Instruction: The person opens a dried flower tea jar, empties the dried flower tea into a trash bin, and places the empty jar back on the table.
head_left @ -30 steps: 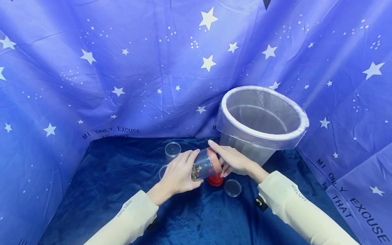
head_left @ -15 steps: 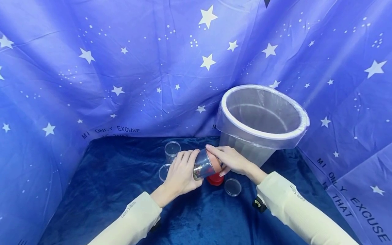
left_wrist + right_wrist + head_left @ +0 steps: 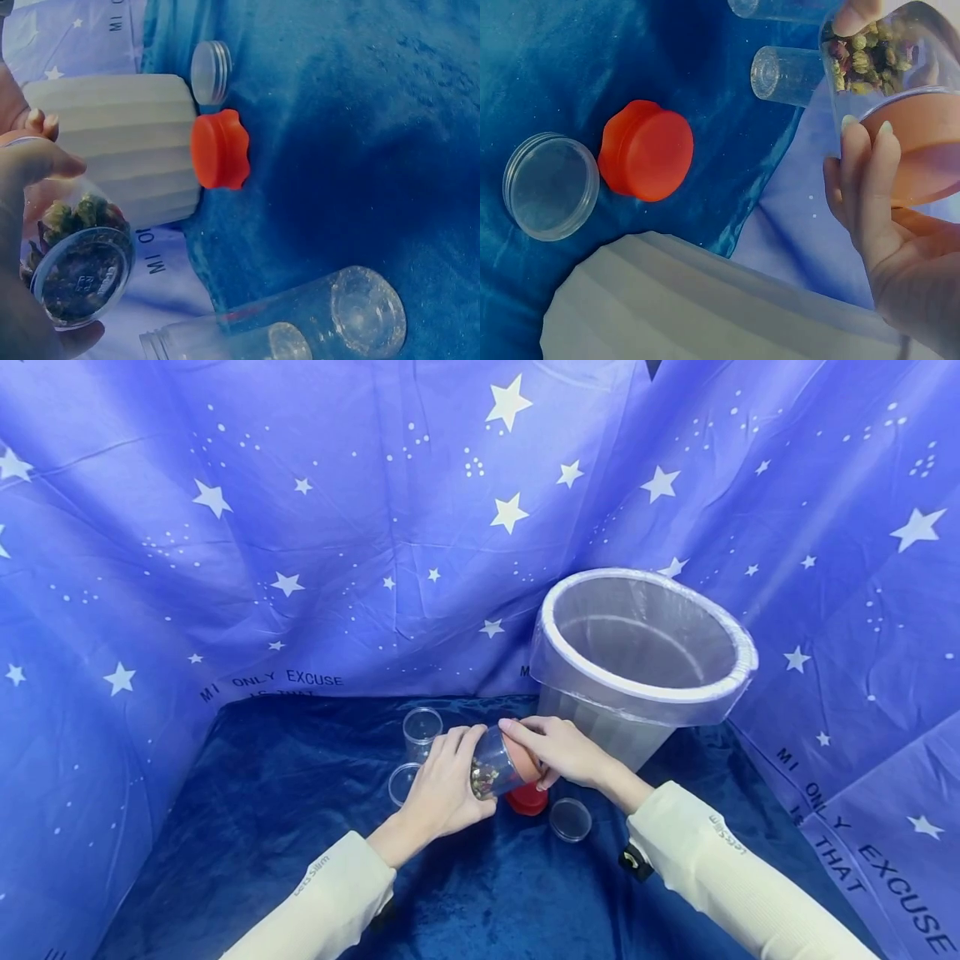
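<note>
"Toward the back edge of the blue cloth [image 3: 480, 902], what is held between the hands?"

"One clear jar [image 3: 495, 756] of dried flower buds [image 3: 864, 64], lifted off the cloth and tilted, its orange lid [image 3: 524, 753] facing the right edge."

"And how does each hand lie?"

"Left hand [image 3: 442, 783] curls round the clear wall near the base, probably to steady the body. Right hand [image 3: 564, 750] grips the lid, thumb on one side and fingers on the other, which would suit turning or pressing it. Neither is spread wide; each is only as far apart as its hold requires."

"Is the lid tight?"

"That cannot be told. The buds gather at the base, so the tilt seems to keep them away from the mouth."

"What lies around them?"

"A red scalloped cap [image 3: 656, 152] sits just beside a clear round lid [image 3: 549, 187], both before the bin [image 3: 673, 696] at the back right corner. Two clear jars [image 3: 791, 76] stand left of the left hand, perhaps set there to leave the middle for handling."
</note>
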A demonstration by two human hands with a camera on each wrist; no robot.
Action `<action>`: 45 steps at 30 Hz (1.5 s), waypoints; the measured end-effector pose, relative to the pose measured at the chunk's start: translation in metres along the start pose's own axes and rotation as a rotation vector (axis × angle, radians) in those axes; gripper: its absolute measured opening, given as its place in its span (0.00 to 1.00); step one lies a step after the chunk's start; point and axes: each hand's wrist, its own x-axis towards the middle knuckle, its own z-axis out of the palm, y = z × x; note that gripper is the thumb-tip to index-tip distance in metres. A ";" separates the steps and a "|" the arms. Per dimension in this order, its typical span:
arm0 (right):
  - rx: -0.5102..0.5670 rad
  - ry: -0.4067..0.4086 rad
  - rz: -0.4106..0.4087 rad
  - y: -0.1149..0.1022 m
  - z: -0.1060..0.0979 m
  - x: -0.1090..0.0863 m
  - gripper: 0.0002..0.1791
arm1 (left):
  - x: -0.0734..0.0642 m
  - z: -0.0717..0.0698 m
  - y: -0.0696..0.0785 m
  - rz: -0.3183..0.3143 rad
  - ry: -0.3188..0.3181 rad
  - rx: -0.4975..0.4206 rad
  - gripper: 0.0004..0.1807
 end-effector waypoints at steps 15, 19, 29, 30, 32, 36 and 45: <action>-0.151 0.004 -0.130 0.003 -0.005 -0.003 0.33 | 0.001 -0.003 -0.005 0.016 -0.023 -0.078 0.51; -0.162 -0.008 -0.158 0.005 -0.007 -0.005 0.34 | 0.001 -0.003 -0.007 0.016 -0.030 -0.100 0.51; -0.133 -0.039 -0.226 0.005 -0.014 -0.011 0.38 | 0.003 -0.005 -0.006 -0.047 -0.061 -0.193 0.50; -0.116 -0.046 -0.217 0.005 -0.014 -0.011 0.39 | 0.003 -0.005 -0.006 -0.050 -0.058 -0.195 0.50; -0.081 -0.053 -0.192 0.005 -0.015 -0.010 0.40 | 0.003 -0.005 -0.006 -0.054 -0.048 -0.197 0.50; -0.011 -0.044 -0.147 0.005 -0.016 -0.008 0.35 | 0.003 -0.006 -0.007 -0.066 -0.038 -0.204 0.50; 0.060 -0.066 -0.076 0.008 -0.020 -0.004 0.33 | 0.001 -0.007 -0.007 -0.035 -0.014 -0.178 0.51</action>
